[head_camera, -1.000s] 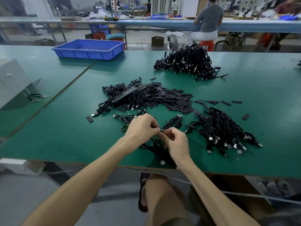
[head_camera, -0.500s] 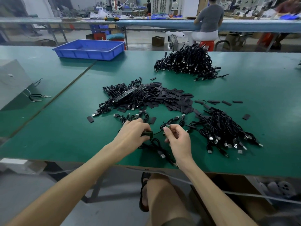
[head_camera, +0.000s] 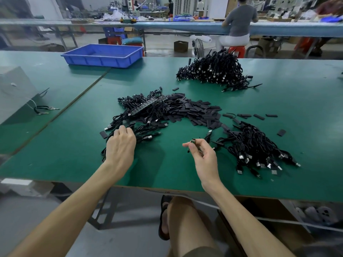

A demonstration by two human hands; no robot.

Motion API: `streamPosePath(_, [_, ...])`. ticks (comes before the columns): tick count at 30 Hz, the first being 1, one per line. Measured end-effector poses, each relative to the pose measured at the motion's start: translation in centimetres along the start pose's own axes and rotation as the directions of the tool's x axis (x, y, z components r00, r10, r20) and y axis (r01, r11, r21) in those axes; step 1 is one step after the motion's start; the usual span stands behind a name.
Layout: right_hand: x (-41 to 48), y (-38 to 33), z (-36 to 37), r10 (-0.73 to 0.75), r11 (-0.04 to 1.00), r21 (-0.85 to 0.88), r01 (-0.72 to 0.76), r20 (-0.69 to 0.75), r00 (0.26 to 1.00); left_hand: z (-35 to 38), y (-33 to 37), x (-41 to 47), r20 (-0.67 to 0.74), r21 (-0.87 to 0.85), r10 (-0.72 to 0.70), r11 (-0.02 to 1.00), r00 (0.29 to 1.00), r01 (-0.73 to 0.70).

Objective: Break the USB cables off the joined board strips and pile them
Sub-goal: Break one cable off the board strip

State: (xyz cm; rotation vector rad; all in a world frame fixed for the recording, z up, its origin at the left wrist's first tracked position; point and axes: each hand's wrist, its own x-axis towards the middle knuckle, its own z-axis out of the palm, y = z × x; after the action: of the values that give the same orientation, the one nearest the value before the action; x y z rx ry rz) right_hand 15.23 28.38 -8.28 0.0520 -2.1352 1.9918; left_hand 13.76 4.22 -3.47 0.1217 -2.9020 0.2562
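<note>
My left hand rests on the green table, fingers curled over a few black USB cables at the near edge of the middle heap. That heap holds tangled cables with a joined board strip lying across it. My right hand is raised a little above the table and pinches a small green board end between thumb and forefinger. A pile of separated cables lies just right of that hand. Whether a cable hangs from the pinched piece is unclear.
Flat black pieces spread behind my hands. A larger cable pile sits farther back, a blue tray at the back left, a grey box at the left. The table's front edge runs under my wrists. A person sits at a far bench.
My hands have come apart. The left hand moved left and forward onto the cables by the middle heap; the right hand moved right, keeping the small board end pinched.
</note>
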Motion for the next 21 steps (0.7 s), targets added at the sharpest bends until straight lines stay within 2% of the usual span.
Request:
streamPosePath(7, [0.1,0.1,0.1,0.008,1.000,-0.026,-0.008,0.022,1.000,-1.4,0.6,1.0,0.045,-0.087,-0.006,0.996,0.999,0.009])
streamPosePath(11, [-0.1,0.0,0.3,0.025,0.998,-0.064,-0.024,0.023,0.999,-2.2,2.1,3.4,-0.014,-0.349,0.046,0.936,0.999,-0.048])
streamPosePath(14, [-0.2,-0.1,0.4,0.034,0.996,-0.089,-0.032,0.021,0.999,-1.3,3.5,6.5,0.041,-0.453,0.095,0.889,0.995,-0.066])
streamPosePath(21, [-0.2,-0.4,0.5,0.039,0.990,-0.139,-0.036,0.023,0.999,1.6,4.0,11.0,0.094,-0.338,0.242,0.920,0.966,-0.198])
